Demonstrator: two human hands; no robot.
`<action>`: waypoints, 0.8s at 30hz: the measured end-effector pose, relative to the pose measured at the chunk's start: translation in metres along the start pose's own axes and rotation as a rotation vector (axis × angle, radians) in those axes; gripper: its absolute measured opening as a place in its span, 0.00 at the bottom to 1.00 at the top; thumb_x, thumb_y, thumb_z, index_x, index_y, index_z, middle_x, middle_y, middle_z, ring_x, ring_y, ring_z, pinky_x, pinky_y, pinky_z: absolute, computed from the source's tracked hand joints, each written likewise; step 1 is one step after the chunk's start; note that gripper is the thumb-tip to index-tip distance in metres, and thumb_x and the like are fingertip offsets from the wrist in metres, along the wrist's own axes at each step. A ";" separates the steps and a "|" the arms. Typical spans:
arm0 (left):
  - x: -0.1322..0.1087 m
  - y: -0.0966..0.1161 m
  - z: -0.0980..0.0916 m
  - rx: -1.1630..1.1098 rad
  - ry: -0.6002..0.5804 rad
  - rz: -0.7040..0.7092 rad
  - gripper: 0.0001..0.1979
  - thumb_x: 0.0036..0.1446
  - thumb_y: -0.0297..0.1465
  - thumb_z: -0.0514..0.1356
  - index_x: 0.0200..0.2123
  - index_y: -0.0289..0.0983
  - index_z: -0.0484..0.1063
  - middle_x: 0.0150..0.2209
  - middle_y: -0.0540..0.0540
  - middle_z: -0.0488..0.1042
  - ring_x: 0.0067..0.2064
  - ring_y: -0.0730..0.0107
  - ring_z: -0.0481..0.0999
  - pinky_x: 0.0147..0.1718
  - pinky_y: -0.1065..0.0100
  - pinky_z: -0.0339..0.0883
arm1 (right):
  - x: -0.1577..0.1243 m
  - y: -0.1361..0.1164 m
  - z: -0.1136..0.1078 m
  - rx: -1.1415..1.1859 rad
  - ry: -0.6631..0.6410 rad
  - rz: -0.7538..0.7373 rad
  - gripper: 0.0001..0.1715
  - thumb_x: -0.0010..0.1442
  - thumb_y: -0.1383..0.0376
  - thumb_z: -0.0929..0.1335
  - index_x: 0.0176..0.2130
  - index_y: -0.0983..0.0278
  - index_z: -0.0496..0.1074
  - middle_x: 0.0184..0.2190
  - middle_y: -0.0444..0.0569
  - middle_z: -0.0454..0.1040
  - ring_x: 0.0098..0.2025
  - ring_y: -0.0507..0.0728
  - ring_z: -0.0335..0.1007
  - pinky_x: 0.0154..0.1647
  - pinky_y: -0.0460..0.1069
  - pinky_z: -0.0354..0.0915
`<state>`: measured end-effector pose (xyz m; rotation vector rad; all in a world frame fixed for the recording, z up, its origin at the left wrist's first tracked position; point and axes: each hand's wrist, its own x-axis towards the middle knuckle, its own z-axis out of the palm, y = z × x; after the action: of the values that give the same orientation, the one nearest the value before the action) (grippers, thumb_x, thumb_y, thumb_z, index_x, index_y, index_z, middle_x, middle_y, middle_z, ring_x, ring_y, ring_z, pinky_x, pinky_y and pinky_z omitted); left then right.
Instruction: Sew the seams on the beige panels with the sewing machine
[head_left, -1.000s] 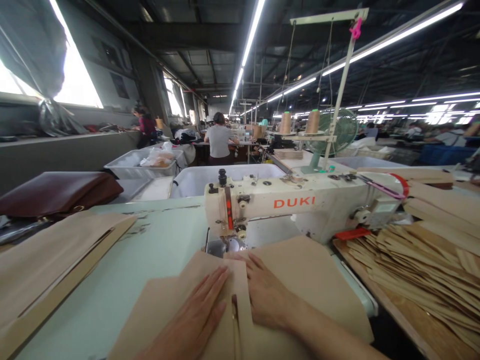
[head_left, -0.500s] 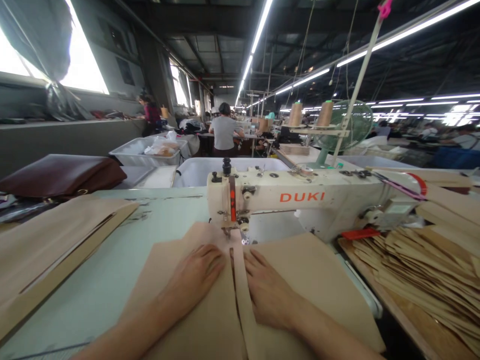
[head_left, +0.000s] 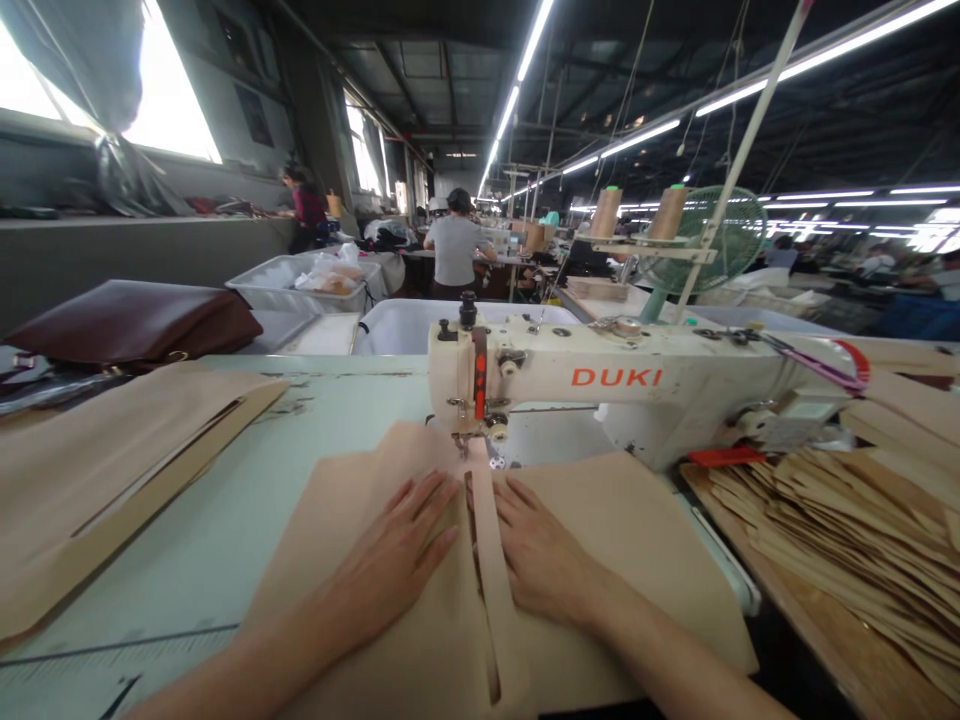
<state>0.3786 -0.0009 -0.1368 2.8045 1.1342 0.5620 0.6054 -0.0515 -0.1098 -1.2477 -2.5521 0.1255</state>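
A tan sheet of material [head_left: 600, 520] lies under the needle of the white DUKI sewing machine [head_left: 551, 375]. Down its middle runs a long narrow slit with a strip [head_left: 491, 560] along its right side. Flat on the sheet left of the slit rests my left hand [head_left: 405, 535], fingers stretched toward the needle. My right hand [head_left: 536, 550] presses on the other side, its fingertips beside the strip, fingers extended. Neither hand grips anything. The presser foot [head_left: 463, 446] stands just beyond my fingertips, over the sheet's far edge.
More slit tan pieces [head_left: 135, 450] lie at the left, behind them a brown leather bag [head_left: 127, 325]. Stacked tan strips [head_left: 832, 550] cover a wooden board at the right. Thread cones [head_left: 606, 213] and a green fan [head_left: 720, 240] stand behind the machine. A person [head_left: 456, 245] sits farther back.
The view has shifted, so the machine appears slightly higher and farther right. My left hand's fingers have spread apart a little. The slit in the sheet shows wider near its lower end.
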 end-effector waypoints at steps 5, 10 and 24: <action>-0.006 0.007 -0.004 0.009 -0.025 0.011 0.25 0.71 0.39 0.49 0.68 0.43 0.54 0.68 0.44 0.57 0.68 0.57 0.55 0.66 0.49 0.50 | -0.001 0.000 0.000 -0.001 -0.002 0.004 0.36 0.63 0.68 0.62 0.69 0.61 0.53 0.70 0.52 0.50 0.70 0.59 0.45 0.71 0.58 0.40; -0.006 0.007 -0.003 0.026 -0.038 0.009 0.24 0.71 0.38 0.48 0.68 0.45 0.53 0.68 0.45 0.56 0.69 0.57 0.54 0.66 0.48 0.50 | 0.001 0.000 0.000 -0.010 0.015 -0.002 0.33 0.67 0.66 0.61 0.68 0.60 0.54 0.69 0.52 0.52 0.69 0.59 0.47 0.71 0.58 0.41; -0.004 0.013 -0.004 0.048 -0.030 0.010 0.22 0.69 0.36 0.50 0.65 0.42 0.59 0.66 0.40 0.58 0.67 0.53 0.57 0.64 0.44 0.54 | 0.001 0.005 -0.001 0.119 0.063 0.027 0.26 0.66 0.68 0.62 0.62 0.60 0.65 0.65 0.50 0.61 0.67 0.58 0.53 0.71 0.58 0.45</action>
<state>0.3833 -0.0138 -0.1321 2.8503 1.1441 0.4983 0.6086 -0.0474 -0.1100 -1.2224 -2.4364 0.2364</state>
